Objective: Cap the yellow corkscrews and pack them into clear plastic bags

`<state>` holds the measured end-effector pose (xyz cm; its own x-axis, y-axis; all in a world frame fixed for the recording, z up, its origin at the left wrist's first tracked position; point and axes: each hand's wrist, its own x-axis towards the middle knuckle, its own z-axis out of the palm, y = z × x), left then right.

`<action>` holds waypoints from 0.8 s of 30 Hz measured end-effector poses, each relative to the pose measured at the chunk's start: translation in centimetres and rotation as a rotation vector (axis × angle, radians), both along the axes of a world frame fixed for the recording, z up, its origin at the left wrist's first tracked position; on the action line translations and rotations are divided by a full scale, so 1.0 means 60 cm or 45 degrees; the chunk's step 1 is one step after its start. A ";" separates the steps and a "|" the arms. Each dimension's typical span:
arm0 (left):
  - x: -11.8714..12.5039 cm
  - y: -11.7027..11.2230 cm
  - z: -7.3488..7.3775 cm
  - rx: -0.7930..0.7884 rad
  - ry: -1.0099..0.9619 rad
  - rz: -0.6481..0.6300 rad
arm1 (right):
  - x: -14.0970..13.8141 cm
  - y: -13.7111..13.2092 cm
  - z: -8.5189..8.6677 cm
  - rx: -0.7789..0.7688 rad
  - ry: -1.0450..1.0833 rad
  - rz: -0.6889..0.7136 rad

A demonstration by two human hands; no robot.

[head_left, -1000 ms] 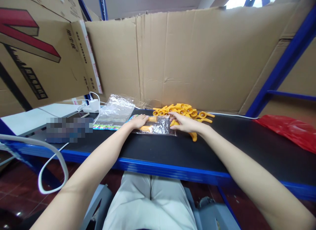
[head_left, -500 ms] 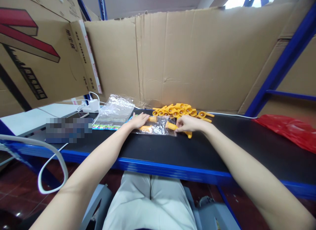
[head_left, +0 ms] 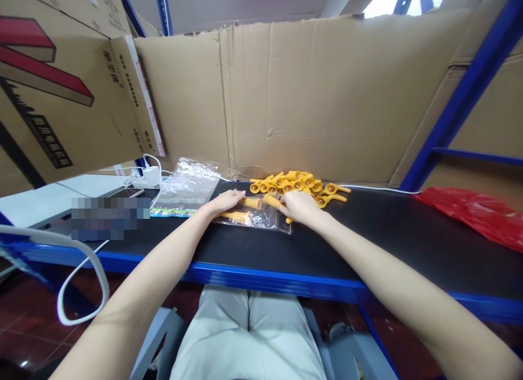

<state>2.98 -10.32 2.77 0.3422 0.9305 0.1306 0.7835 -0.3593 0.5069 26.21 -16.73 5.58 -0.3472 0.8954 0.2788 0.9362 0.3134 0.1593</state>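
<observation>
My left hand lies with its fingers stretched out on a clear plastic bag. Two yellow horn-shaped plastic pieces are by it: one sits just off its fingertips, another a little closer to me. Between closed fingers, my right hand grips a third yellow horn-shaped piece, its wide end pointing left over the bag. The thumb side hides part of that piece. Behind the right hand spreads a pile of several such yellow pieces, open cups mostly facing me.
More clear bags with a colourful printed strip are at the left. Beyond them are a white power adapter with cables and a phone. Red plastic lies at the right. A cardboard wall stands behind the black tabletop.
My right hand has moved left with the yellow horn-shaped piece, nearer to the pieces on the bag. The left hand has stayed on the bag. The view has shifted slightly.
</observation>
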 end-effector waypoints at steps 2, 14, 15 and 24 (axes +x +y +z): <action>-0.001 0.001 -0.003 -0.014 -0.076 -0.035 | -0.003 -0.002 0.000 -0.004 -0.032 0.005; 0.007 -0.014 0.005 -0.088 -0.195 -0.087 | -0.018 -0.016 0.011 -0.031 -0.117 0.011; 0.006 -0.010 0.002 -0.072 -0.187 -0.074 | -0.016 -0.017 0.012 -0.027 -0.121 0.009; -0.002 0.010 -0.012 0.005 -0.040 0.047 | -0.007 -0.011 0.007 0.040 -0.110 0.092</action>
